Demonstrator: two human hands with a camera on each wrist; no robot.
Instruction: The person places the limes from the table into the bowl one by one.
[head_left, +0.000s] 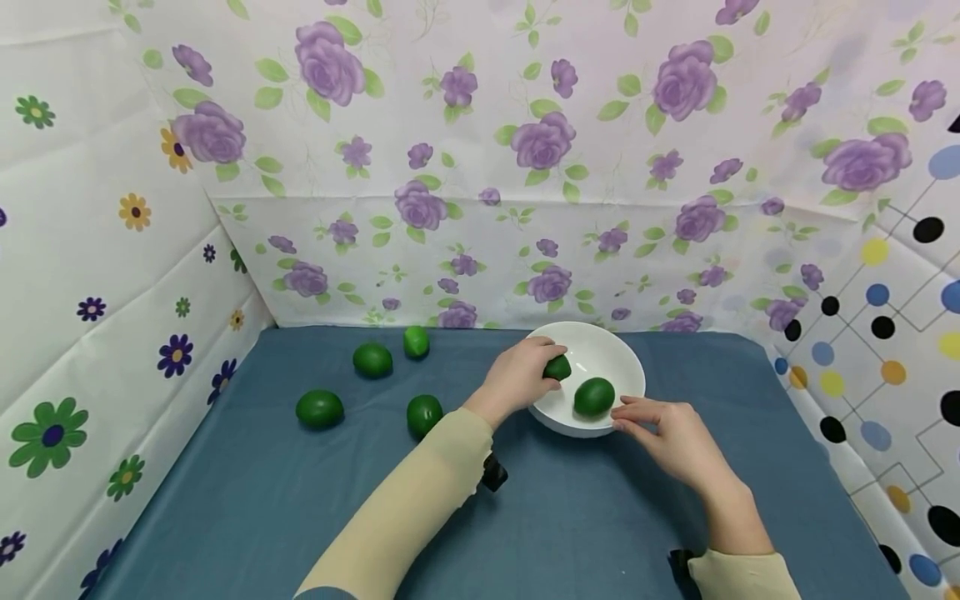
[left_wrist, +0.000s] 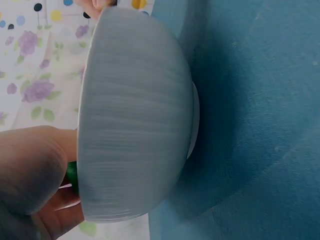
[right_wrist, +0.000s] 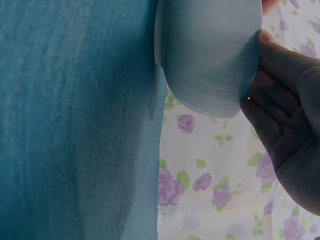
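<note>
A white bowl (head_left: pixel 626 367) stands on the blue cloth, with one dark green lime (head_left: pixel 594 397) lying inside it. My left hand (head_left: pixel 519 373) reaches over the bowl's left side and holds another lime (head_left: pixel 557 367) between thumb and fingers, just inside the rim. In the left wrist view the bowl's wall hides most of that held lime (left_wrist: pixel 73 176). On the bowl's right side, my right hand (head_left: pixel 670 433) pinches the rim with thumb and fingertips; the right wrist view has the fingers (right_wrist: pixel 267 120) right at the bowl's edge (right_wrist: pixel 215 60).
Several limes lie left of the bowl: one at the far left (head_left: pixel 320 409), one behind it (head_left: pixel 372 360), a lighter green lime (head_left: pixel 416 342) near the back, and a lime (head_left: pixel 424 416) beside my left forearm. Flowered and dotted cloth walls (head_left: pixel 480 167) enclose the blue tabletop (head_left: pixel 225 500).
</note>
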